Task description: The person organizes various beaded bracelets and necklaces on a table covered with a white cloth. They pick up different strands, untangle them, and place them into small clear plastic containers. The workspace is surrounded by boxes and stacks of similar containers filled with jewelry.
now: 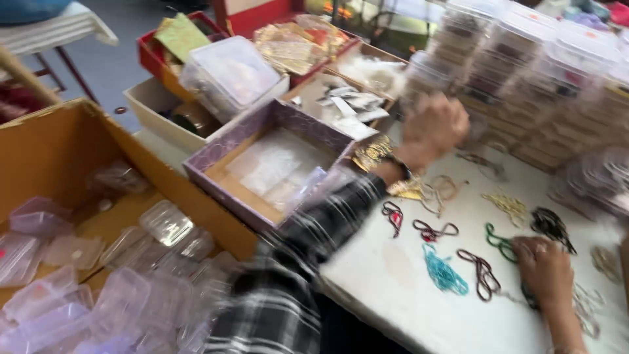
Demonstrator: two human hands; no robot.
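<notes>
Nearest to me, at lower left, I see a brown cardboard box (59,170) filled with small clear plastic cases (124,295). My left arm, in a black-and-white plaid sleeve (295,275), crosses the frame from the bottom centre toward the upper right.

On the white table (393,288), my right hand (545,270) rests palm-down at the lower right. It lies on a dark bead strand (528,296) and touches a maroon strand (481,272) at its left edge. I cannot tell whether the fingers are pinched on anything. A teal bead strand (444,272) lies just beside the maroon one; a green strand (501,244) and a black strand (552,227) lie just above the hand. Two red-and-dark loops (393,216) sit further left.

Beyond these, my left hand (432,128) is raised and motion-blurred, fingers curled loosely; I cannot tell if it grips anything. It hovers near gold chains (436,190) and stacked clear containers (498,59).

To the left stands a purple patterned box (262,164) holding clear packets. Farthest back are a clear lidded tub (229,69) and a red tray (154,56).
</notes>
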